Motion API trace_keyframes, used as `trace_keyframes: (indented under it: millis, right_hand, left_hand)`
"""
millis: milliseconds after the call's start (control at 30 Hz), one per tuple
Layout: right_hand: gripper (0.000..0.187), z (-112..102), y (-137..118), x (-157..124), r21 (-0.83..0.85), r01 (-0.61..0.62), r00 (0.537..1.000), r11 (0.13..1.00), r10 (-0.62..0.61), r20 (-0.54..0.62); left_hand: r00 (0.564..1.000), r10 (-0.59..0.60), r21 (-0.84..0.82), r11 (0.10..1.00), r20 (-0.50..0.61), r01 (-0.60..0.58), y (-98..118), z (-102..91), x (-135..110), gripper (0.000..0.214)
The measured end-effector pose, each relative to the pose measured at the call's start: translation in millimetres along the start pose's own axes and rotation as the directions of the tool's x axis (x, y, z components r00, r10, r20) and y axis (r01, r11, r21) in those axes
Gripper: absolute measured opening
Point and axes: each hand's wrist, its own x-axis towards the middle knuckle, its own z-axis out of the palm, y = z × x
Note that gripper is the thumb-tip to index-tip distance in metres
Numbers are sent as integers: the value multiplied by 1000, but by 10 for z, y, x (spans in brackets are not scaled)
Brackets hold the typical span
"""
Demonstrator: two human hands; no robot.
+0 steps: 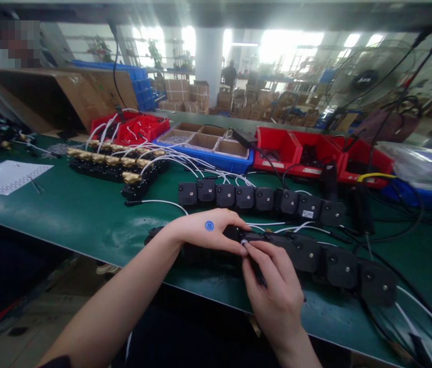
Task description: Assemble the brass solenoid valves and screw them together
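Observation:
My left hand point(210, 231) lies over the left end of a near row of black box-shaped modules point(338, 266) on the green table point(70, 214), its fingers curled down on one module. A blue dot sits on the back of that hand. My right hand point(273, 286) comes up from below and pinches a small white part at the top of a module, its fingertips touching those of the left hand. A second row of black modules point(262, 198) with white wires lies just behind.
Brass-fitted black units point(116, 164) with white wires lie at the back left, a white sheet point(8, 176) at far left. Red bins point(296, 148) and a blue tray of cardboard compartments point(204, 143) line the back. Black cables point(400, 214) trail at right. The table's near edge runs under my wrists.

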Motion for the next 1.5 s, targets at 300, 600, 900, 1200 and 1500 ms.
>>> trace_keyframes:
  millis: [300, 600, 900, 1200, 1500]
  right_hand:
    - [16, -63, 33, 31, 49, -89, 994, 995, 86, 67]
    - [10, -31, -3, 49, 5, -87, 995, 996, 87, 58]
    - [3, 15, -18, 32, 31, -80, 997, 996, 80, -7]
    - [2, 67, -30, 54, -3, -47, 998, 999, 47, -34]
    - [20, 99, -20, 13, 35, 15, 1000, 999, -14, -23]
  left_hand:
    - [999, -35, -11, 999, -21, 34, -11, 19, 31, 43]
    - [988, -139, -110, 985, -63, 132, 13, 32, 83, 34]
    - [987, -138, -84, 988, -82, 131, 71, 11, 59, 31]
    - [982, -178, -43, 984, -63, 175, 147, -7, 58, 27]
    - [973, -226, -85, 971, -39, 222, 94, -5, 145, 34]
